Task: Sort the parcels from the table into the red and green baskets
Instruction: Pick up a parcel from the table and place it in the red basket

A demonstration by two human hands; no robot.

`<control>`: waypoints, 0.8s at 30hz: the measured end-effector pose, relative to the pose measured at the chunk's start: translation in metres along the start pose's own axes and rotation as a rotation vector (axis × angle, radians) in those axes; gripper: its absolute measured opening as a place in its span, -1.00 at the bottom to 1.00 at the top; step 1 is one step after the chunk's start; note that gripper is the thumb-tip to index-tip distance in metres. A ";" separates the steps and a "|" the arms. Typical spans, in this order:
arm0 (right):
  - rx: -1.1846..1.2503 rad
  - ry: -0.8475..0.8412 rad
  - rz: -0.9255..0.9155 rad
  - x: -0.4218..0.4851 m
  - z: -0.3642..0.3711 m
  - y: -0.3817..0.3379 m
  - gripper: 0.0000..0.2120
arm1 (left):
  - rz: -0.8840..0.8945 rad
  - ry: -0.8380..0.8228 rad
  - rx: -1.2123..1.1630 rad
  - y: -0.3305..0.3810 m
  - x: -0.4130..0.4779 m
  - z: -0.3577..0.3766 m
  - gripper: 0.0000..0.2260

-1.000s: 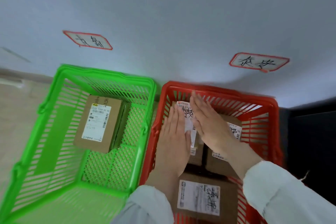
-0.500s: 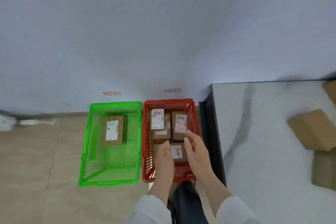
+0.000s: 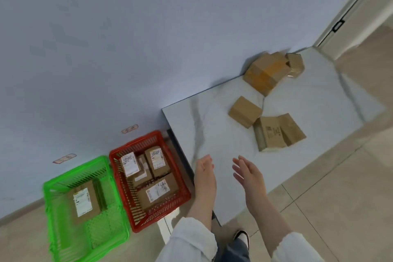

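Observation:
The red basket (image 3: pixel 180 181) stands on the floor and holds several labelled cardboard parcels (image 3: pixel 158 191). Left of it, the green basket (image 3: pixel 53 208) holds one labelled parcel (image 3: pixel 84 201). On the white marble table (image 3: pixel 223 166) lie several brown parcels: a small one (image 3: pixel 244 111), a larger one (image 3: pixel 278 132) beside it, and a pile (image 3: pixel 268 70) against the wall. My left hand (image 3: pixel 204 173) and my right hand (image 3: pixel 248 173) hover empty over the table's near corner, fingers apart.
A pale blue wall (image 3: pixel 127 49) runs behind the baskets and table, with two small red-framed labels (image 3: pixel 130 129) stuck low on it. The floor is beige tile. A door frame (image 3: pixel 350 6) shows at the top right. My shoe (image 3: pixel 242 237) is beside the table corner.
My hands have left the red basket and risen over the table's corner. The view has swung right and back, bringing the table's parcels into sight.

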State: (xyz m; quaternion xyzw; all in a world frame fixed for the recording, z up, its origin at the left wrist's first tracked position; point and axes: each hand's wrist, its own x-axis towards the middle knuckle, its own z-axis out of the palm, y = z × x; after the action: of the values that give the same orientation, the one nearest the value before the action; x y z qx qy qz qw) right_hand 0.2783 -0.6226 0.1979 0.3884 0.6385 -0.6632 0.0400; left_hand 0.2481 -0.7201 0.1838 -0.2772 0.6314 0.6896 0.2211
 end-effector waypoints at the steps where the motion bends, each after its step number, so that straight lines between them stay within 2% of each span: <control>1: 0.059 0.026 0.009 0.004 -0.019 -0.006 -0.67 | 0.016 -0.031 0.030 0.000 -0.005 0.022 -0.72; 6: 0.308 0.098 0.048 0.038 -0.122 -0.032 -0.70 | 0.097 -0.136 0.147 -0.002 -0.024 0.140 -0.81; 13: 0.403 0.136 0.021 0.087 -0.271 -0.063 -0.78 | 0.051 -0.192 0.146 -0.013 -0.055 0.295 -0.82; 18: 0.444 0.131 0.017 0.131 -0.327 -0.091 -0.79 | 0.095 -0.210 0.172 0.000 -0.048 0.367 -0.79; 21: 0.443 0.107 0.008 0.163 -0.344 -0.112 -0.77 | 0.095 -0.192 0.155 0.012 -0.027 0.400 -0.72; 24: 0.430 0.086 0.000 0.203 -0.356 -0.136 -0.76 | 0.089 -0.166 0.140 0.029 0.000 0.435 -0.74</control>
State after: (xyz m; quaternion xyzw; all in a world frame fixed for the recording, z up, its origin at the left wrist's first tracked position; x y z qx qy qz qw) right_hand 0.2277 -0.1954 0.2356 0.4158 0.4835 -0.7670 -0.0708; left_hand 0.1844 -0.2911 0.2268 -0.1748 0.6692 0.6735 0.2607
